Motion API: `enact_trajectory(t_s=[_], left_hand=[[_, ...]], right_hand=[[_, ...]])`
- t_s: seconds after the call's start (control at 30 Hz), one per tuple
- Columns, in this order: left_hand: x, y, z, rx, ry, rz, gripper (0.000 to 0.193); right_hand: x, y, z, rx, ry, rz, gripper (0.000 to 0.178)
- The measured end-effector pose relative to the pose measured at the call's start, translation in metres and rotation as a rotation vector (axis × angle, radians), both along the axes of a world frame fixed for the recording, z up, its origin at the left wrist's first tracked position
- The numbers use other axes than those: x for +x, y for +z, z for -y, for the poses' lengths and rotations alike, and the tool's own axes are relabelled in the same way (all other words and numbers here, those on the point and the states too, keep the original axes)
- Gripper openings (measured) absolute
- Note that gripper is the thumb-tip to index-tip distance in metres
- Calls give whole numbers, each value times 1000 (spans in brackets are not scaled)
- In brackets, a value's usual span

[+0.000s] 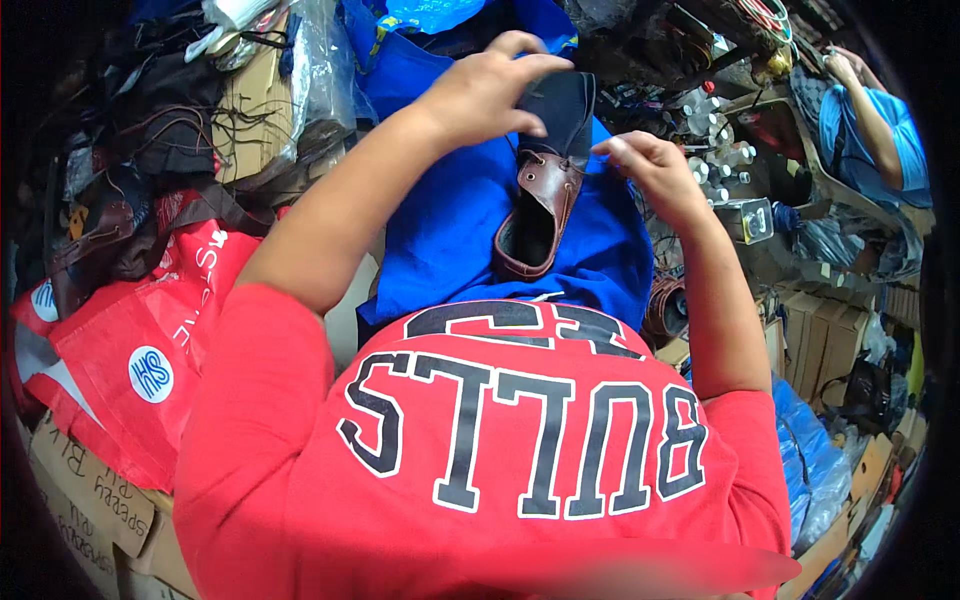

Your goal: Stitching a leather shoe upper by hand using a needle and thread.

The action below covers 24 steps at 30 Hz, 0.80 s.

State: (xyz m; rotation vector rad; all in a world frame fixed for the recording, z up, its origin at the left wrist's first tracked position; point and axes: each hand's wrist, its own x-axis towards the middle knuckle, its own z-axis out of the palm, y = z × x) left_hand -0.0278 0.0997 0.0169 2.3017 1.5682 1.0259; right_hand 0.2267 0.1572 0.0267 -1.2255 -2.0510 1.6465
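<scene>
A brown leather shoe (547, 192) with metal eyelets rests on the blue cloth (430, 230) over my lap, its open heel end toward me. A smooth black part (560, 110) makes up its far end, and thin dark lacing passes through the eyelets. My left hand (490, 90) hovers at the left of the black part, thumb and fingers spread apart around its edge. To the right of the shoe, my right hand (655, 172) has thumb and forefinger pinched together by the lacing. What lies in that pinch is too small to make out.
Red bags (150, 340) and cardboard pieces (255, 110) crowd the left side. Several clear bottles (715, 150) stand at the right, beside a jar of yellowish liquid (748, 220). Cardboard boxes (825, 325) are stacked lower right. Another person in a blue shirt (865, 140) works at the far right.
</scene>
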Motion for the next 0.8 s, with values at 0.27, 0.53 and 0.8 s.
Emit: enact_trajectory(t_s=[0.27, 0.53, 0.8], left_hand=[[-23, -1, 26, -289, -82, -141, 27], [-114, 33, 54, -840, 345, -8, 31], [-55, 3, 41, -408, -169, 2074, 45]], right_hand=[[20, -21, 10, 473, 253, 99, 25], [28, -47, -24, -467, -762, -926, 42], [26, -53, -4, -1061, -481, -1201, 50]])
